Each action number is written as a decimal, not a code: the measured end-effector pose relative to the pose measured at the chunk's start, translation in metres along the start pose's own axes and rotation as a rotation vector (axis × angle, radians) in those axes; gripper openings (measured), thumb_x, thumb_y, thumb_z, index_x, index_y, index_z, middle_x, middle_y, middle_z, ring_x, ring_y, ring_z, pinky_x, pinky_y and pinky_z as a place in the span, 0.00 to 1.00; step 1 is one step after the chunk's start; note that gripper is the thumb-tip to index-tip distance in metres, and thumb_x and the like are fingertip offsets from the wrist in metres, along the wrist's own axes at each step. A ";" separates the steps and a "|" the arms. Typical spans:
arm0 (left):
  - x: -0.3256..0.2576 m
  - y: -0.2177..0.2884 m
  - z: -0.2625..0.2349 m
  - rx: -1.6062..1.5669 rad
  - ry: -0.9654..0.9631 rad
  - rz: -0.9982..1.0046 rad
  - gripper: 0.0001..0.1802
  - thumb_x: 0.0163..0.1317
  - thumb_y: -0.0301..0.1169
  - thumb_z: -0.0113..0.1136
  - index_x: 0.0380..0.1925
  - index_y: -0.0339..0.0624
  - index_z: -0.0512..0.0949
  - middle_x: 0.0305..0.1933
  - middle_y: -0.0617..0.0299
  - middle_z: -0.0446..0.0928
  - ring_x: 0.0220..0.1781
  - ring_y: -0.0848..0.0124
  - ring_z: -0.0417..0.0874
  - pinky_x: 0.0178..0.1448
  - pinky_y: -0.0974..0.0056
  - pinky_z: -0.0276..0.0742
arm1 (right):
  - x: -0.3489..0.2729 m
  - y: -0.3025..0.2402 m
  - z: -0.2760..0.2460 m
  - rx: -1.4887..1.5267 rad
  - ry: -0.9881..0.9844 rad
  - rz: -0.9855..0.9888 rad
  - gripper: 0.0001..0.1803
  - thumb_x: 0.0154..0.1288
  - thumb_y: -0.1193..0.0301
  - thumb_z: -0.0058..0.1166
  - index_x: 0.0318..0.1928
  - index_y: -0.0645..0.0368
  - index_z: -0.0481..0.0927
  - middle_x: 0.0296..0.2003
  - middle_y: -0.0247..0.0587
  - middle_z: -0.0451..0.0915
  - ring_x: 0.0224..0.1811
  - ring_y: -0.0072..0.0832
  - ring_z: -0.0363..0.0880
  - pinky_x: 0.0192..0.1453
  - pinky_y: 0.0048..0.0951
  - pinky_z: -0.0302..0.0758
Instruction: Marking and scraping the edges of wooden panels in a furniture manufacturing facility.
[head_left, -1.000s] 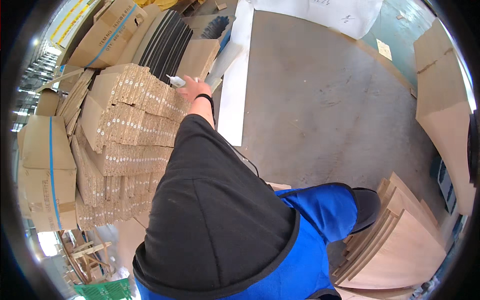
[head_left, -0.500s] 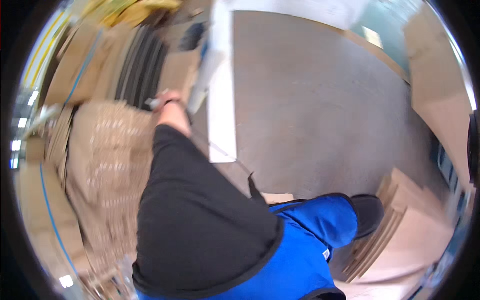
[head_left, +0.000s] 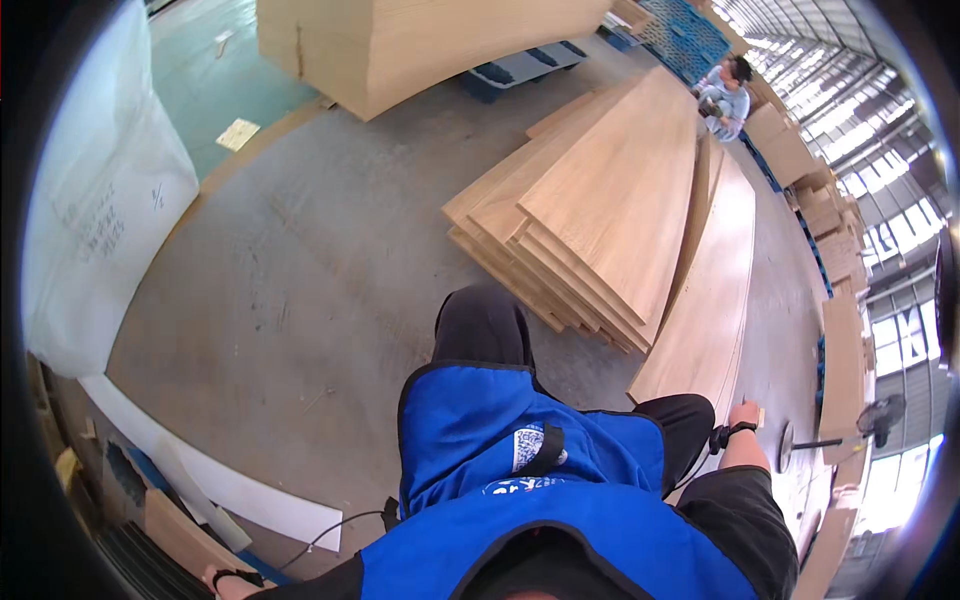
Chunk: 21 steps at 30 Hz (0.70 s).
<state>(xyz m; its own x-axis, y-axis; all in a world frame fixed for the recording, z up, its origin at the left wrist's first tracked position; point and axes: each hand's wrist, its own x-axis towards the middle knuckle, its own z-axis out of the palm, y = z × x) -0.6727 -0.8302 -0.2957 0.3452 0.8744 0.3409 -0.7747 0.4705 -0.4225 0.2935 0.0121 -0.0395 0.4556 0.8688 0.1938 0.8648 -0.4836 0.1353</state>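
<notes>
At the lower left edge, my left hand (head_left: 214,577) is beside a stack of dark strips (head_left: 150,565); it is small and partly cut off, so its fingers do not show clearly. A black band circles that wrist. On the right, my right hand (head_left: 744,412) is beside the near end of a long wooden board (head_left: 708,330). Its fingers look curled, with a small pale thing at them that is too small to name. Left of that board lies a stack of wood-grain panels (head_left: 610,200), the upper ones fanned out of line.
A person (head_left: 726,98) is low down beyond the panels. A black fan (head_left: 882,418) stands at the right. A large carton-coloured block (head_left: 330,50) is at the back, with a blue pallet (head_left: 525,68) beside it. White wrapped goods (head_left: 110,200) stand left, near a white strip (head_left: 270,510).
My view has swung to the right, toward the wooden panels. My left arm, stretched across the cardboard stacks before, is now at the lower left edge. My right hand has come into view.
</notes>
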 end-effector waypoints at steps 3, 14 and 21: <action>0.037 -0.016 -0.039 -0.263 -0.617 -0.210 0.21 0.62 0.32 0.48 0.54 0.39 0.74 0.54 0.48 0.77 0.55 0.54 0.77 0.56 0.55 0.74 | 0.003 0.008 0.009 0.042 0.097 -0.033 0.15 0.56 0.73 0.46 0.39 0.70 0.81 0.39 0.67 0.79 0.44 0.56 0.79 0.52 0.48 0.75; 0.335 0.102 0.059 -1.574 -1.833 -0.631 0.17 0.62 0.23 0.44 0.46 0.37 0.79 0.51 0.39 0.73 0.54 0.47 0.74 0.58 0.53 0.69 | -0.012 -0.032 -0.012 0.340 0.045 -0.226 0.12 0.58 0.70 0.52 0.33 0.70 0.79 0.30 0.64 0.78 0.34 0.56 0.78 0.40 0.45 0.74; 0.533 0.126 0.106 -2.014 -1.166 -0.804 0.22 0.52 0.16 0.49 0.45 0.45 0.81 0.50 0.49 0.77 0.57 0.51 0.73 0.64 0.54 0.67 | -0.039 -0.075 -0.027 0.616 -0.043 -0.521 0.11 0.59 0.71 0.52 0.29 0.70 0.72 0.23 0.58 0.72 0.25 0.48 0.69 0.30 0.44 0.65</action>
<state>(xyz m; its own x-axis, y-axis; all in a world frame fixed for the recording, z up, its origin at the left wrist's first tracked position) -0.6426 -0.3175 -0.0779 -0.6418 0.4960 0.5849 0.7289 0.6316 0.2642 0.2057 0.0117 -0.0305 -0.0417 0.9759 0.2144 0.9236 0.1195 -0.3644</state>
